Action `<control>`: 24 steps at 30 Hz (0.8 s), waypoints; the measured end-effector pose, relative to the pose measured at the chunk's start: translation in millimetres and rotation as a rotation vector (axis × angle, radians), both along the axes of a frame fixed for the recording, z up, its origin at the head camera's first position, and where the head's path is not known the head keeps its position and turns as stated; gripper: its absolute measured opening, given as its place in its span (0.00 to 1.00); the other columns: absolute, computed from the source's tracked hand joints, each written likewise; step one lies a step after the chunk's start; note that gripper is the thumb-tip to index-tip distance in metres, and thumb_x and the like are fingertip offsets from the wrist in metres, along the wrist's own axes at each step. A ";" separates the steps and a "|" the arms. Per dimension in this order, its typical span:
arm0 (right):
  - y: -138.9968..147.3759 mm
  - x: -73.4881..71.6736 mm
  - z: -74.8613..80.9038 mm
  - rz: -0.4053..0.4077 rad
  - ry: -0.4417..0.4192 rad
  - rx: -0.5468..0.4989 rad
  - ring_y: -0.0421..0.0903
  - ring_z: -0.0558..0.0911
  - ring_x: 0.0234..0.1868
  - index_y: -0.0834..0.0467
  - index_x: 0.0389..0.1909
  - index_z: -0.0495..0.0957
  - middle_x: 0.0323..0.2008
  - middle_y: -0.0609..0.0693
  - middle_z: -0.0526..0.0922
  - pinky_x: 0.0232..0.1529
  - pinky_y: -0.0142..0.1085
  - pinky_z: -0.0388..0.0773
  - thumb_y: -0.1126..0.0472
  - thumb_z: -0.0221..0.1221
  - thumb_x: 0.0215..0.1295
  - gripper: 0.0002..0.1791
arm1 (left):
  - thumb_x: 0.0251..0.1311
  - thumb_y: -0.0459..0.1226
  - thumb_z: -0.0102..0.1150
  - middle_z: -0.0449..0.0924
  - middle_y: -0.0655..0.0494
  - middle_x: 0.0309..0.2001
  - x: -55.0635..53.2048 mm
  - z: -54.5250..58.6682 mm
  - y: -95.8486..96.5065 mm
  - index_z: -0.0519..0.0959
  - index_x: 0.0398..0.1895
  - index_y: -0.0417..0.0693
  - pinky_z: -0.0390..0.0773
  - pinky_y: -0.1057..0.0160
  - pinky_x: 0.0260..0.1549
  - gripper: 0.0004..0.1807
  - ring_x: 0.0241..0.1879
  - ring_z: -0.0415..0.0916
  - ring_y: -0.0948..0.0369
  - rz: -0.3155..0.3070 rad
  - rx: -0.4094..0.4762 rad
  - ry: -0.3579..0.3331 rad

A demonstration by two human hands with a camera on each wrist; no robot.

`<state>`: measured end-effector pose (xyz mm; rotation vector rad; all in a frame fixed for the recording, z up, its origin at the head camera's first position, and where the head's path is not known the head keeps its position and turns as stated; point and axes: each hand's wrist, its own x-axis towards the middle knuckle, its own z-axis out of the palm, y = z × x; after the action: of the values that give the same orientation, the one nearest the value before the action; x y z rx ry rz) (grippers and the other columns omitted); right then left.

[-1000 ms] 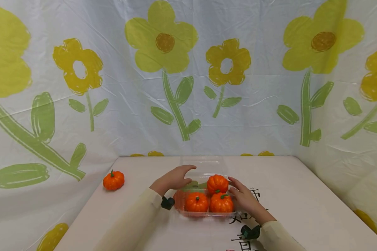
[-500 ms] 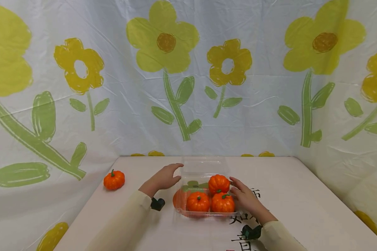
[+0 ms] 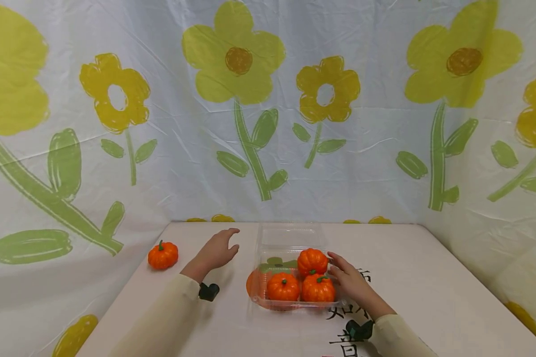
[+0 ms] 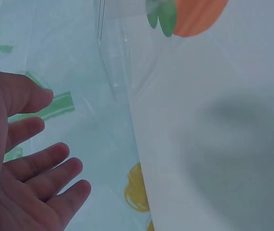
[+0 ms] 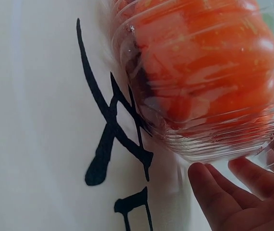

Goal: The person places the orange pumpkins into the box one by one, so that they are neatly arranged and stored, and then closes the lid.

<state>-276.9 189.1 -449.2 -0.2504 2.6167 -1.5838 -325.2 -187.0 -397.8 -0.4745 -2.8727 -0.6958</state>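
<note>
A clear plastic clamshell box [image 3: 268,300] lies on the table with its lid [image 3: 290,234] folded back. Three small orange pumpkins sit inside: a front left one [image 3: 283,287], a front right one [image 3: 319,288] and a back right one [image 3: 312,263]. My right hand [image 3: 350,281] is at the box's right side; in the right wrist view its fingertips [image 5: 202,174] are right at the ribbed wall. Between the box and a lone orange pumpkin [image 3: 163,255] at the table's left, my left hand [image 3: 216,251] hovers with nothing in it, thumb and fingers spread.
The pale table [image 3: 411,277] carries black brush characters [image 3: 349,342] and a printed orange and green picture that shows through the box. A white flower-print curtain [image 3: 183,163] hangs around the back and sides.
My left hand has moved left, away from the box and toward the lone pumpkin. The right hand has stayed by the box's right side, and the pumpkins have not moved.
</note>
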 end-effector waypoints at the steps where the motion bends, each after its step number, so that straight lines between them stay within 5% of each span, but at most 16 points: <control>1: 0.0 -0.1 -0.1 0.001 0.000 0.001 0.64 0.71 0.65 0.54 0.74 0.54 0.72 0.65 0.60 0.56 0.51 0.78 0.57 0.42 0.77 0.27 | 0.65 0.40 0.54 0.71 0.42 0.64 0.3 0.4 -2.9 0.67 0.66 0.41 0.69 0.44 0.63 0.27 0.64 0.68 0.45 0.011 0.001 0.002; 16: 0.8 0.1 2.2 0.015 0.006 0.025 0.64 0.70 0.66 0.54 0.74 0.53 0.72 0.65 0.59 0.56 0.50 0.78 0.56 0.42 0.77 0.28 | 0.65 0.42 0.51 0.68 0.37 0.65 1.7 0.4 -43.7 0.65 0.67 0.40 0.68 0.42 0.63 0.29 0.63 0.68 0.42 0.139 -0.003 -0.027; 24: -0.9 -0.2 3.9 0.006 0.003 0.031 0.64 0.70 0.66 0.55 0.74 0.53 0.72 0.65 0.60 0.57 0.51 0.77 0.57 0.42 0.77 0.27 | 0.63 0.41 0.52 0.71 0.34 0.61 1.5 -5.7 -64.4 0.68 0.64 0.37 0.73 0.40 0.56 0.27 0.56 0.73 0.40 0.197 -0.026 0.061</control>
<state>-277.1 188.1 -445.3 -0.2589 2.6379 -1.5406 -323.7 -251.4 -403.5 -0.2070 -2.8238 -0.6009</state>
